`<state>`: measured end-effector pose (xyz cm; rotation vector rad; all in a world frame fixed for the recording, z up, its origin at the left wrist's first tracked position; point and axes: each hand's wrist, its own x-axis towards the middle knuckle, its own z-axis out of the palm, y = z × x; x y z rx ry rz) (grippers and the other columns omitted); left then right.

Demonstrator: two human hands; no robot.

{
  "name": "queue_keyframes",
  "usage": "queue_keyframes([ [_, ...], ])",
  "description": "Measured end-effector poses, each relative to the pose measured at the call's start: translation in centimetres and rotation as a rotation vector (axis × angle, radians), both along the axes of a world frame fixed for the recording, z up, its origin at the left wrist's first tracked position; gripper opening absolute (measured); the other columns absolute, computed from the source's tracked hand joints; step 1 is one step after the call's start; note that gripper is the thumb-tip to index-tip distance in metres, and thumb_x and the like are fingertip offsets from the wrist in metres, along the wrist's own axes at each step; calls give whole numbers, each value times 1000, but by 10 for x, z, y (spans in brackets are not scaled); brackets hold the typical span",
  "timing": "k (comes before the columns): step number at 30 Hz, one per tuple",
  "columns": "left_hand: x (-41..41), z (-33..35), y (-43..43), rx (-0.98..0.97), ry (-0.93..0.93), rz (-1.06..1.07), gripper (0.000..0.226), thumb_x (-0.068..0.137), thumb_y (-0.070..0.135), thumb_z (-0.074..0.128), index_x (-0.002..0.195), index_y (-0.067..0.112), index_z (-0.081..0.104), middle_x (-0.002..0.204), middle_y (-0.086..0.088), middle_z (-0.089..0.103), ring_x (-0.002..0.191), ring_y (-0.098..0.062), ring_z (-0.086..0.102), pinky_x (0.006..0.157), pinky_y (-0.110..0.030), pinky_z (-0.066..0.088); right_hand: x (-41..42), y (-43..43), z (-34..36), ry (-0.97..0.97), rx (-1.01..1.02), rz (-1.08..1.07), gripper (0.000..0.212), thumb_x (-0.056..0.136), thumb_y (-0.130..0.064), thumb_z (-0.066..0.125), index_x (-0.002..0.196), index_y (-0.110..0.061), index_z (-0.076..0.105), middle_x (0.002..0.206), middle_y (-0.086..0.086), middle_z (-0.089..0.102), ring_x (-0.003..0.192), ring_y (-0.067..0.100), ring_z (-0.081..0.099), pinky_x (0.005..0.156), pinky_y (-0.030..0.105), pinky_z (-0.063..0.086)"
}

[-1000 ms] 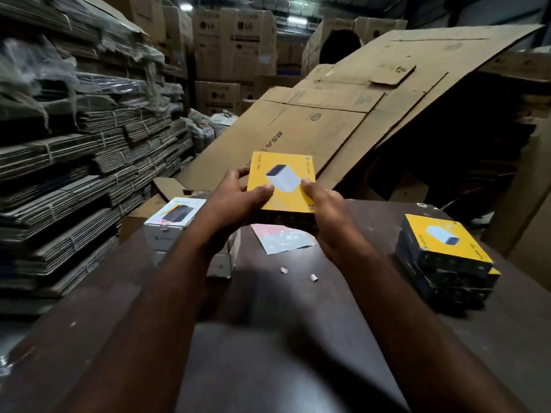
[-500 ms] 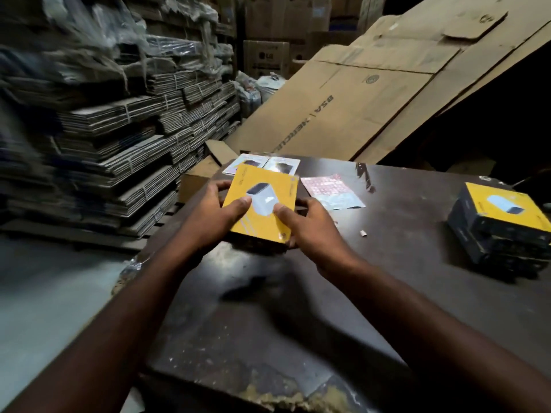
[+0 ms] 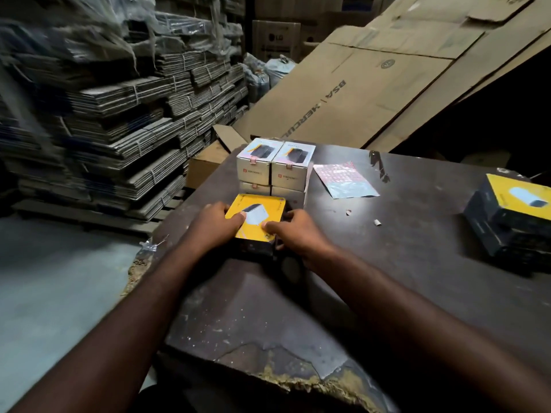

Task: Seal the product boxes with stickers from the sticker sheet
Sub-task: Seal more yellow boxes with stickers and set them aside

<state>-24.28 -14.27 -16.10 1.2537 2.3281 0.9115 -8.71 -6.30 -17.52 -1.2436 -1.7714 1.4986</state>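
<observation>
**Yellow box on bench; sticker sheet lies beyond and to the right of the grip**

The left hand [image 3: 214, 225] and right hand [image 3: 293, 231] clasp the yellow product box [image 3: 256, 217] by its side edges. Fingers are curled and thumbs lie on its top face, so each grip is closed on it. The box appears to rest on the bench [image 3: 402, 263], just before the stacked white boxes [image 3: 274, 165]. The sticker sheet [image 3: 343, 180] lies flat beyond and right of the yellow product box, apart from it, and the right hand is nearer. Further yellow boxes [image 3: 512, 216] are stacked well right. Half a second ago the box was held tilted; it now sits level.
</observation>
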Motion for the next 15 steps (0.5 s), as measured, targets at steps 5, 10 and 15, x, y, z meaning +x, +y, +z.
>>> queue_keyframes([
  [5, -2, -7, 10, -39, 57, 10, 51, 84, 48, 54, 111, 6, 65, 112, -19, 64, 105, -34, 59, 88, -40, 50, -2, 7, -2, -84, 10, 24, 36, 85, -19, 76, 110, 2, 61, 98, 19, 66, 52, 18, 59, 42, 24, 47],
  [10, 3, -9, 11, 0, 182, 51, 44, 89, 40, 59, 124, 13, 60, 125, -17, 55, 121, -36, 50, 99, -44, 42, 6, 6, 0, -11, 23, 39, 30, 87, -12, 75, 109, 1, 61, 107, 16, 67, 73, 23, 67, 63, 38, 61],
  [15, 40, 9, 9, 332, 500, 22, 20, 87, 34, 62, 104, 23, 64, 111, -7, 58, 110, -31, 53, 89, -47, 44, 39, 8, 9, 51, 52, 6, 39, 89, -12, 72, 123, -3, 54, 115, 19, 64, 81, 29, 63, 71, 45, 57],
])
